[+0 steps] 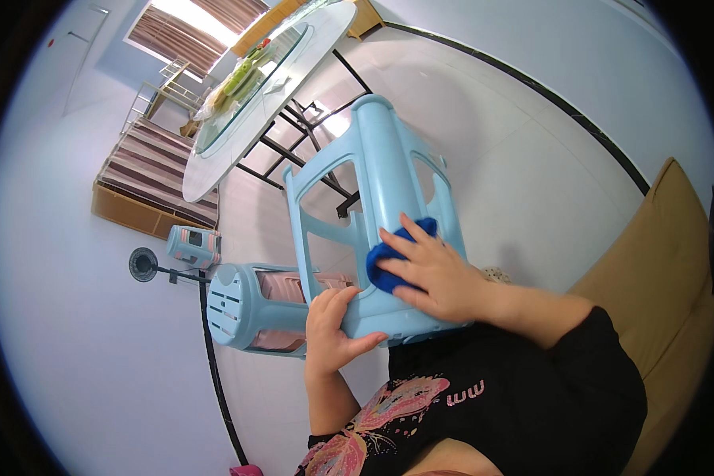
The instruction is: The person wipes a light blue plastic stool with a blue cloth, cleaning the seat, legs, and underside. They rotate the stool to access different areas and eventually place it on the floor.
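A light-blue plastic stool (384, 160) lies tipped on its side before me, legs pointing away and its seat end close to my body. My left hand (333, 333) grips the stool near the seat edge, thumb on one side and fingers on the other. Under the spread fingers of my right hand (437, 276), a dark-blue cloth (387, 268) is pressed against the upper face of one leg. The right hand looks slightly blurred. My own lap is mostly hidden behind the stool.
Stacked blue and pink stools (256, 306) stand at the left, with more stools (195, 245) and a fan (143, 264) beyond. Ahead is a folding table (327, 35) with a glass turntable bearing bagged green produce (238, 77). A tan sofa (625, 268) is at my right.
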`<state>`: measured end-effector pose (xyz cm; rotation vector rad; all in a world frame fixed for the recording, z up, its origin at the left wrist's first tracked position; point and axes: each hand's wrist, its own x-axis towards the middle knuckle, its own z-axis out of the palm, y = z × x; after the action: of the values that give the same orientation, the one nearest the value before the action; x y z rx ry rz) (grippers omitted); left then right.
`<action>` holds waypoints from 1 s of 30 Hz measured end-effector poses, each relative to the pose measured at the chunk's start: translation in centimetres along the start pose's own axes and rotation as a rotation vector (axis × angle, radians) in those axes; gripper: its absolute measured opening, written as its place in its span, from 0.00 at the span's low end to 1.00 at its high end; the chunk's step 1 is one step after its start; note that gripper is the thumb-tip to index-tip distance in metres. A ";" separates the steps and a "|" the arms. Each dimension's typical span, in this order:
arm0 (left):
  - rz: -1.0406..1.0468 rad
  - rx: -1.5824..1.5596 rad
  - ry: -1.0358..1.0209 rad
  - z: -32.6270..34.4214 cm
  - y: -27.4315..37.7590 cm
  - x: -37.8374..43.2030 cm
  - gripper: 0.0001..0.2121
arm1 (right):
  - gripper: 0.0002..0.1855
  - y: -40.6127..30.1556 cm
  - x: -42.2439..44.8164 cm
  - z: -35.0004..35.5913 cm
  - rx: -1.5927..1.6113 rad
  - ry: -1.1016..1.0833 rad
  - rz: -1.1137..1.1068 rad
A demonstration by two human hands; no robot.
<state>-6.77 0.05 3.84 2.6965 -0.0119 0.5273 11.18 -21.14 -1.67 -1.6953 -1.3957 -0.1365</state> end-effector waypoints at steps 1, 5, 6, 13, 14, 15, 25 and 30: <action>-0.006 0.010 0.011 0.1 0.0 -0.1 0.38 | 0.25 1.1 1.0 0.2 0.032 0.029 -0.006; -0.030 -0.011 0.022 -0.2 0.0 -1.0 0.39 | 0.22 8.5 8.9 2.7 0.083 0.123 -0.015; -0.020 -0.003 0.023 -0.2 0.4 -0.9 0.39 | 0.22 10.4 11.2 2.4 0.068 0.109 0.046; -0.030 0.038 0.074 0.0 0.0 -0.3 0.38 | 0.23 14.2 16.4 3.9 0.049 0.102 0.161; -0.048 0.041 0.070 -0.2 -0.2 -0.4 0.38 | 0.23 13.3 14.8 3.9 0.065 0.070 0.116; -0.064 0.035 0.065 -0.2 -0.3 -0.5 0.38 | 0.22 11.5 13.0 3.7 0.091 0.055 0.048; 0.038 0.017 -0.010 -0.2 1.7 0.1 0.38 | 0.20 1.1 0.7 -0.7 0.068 -0.057 -0.182; 0.018 0.035 0.024 -0.5 2.4 -0.7 0.38 | 0.16 8.2 9.0 0.9 0.109 0.036 -0.108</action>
<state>-7.81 -1.98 4.89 2.7262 -0.0201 0.5710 20.79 -13.57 -1.46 -1.5223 -1.4417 -0.1482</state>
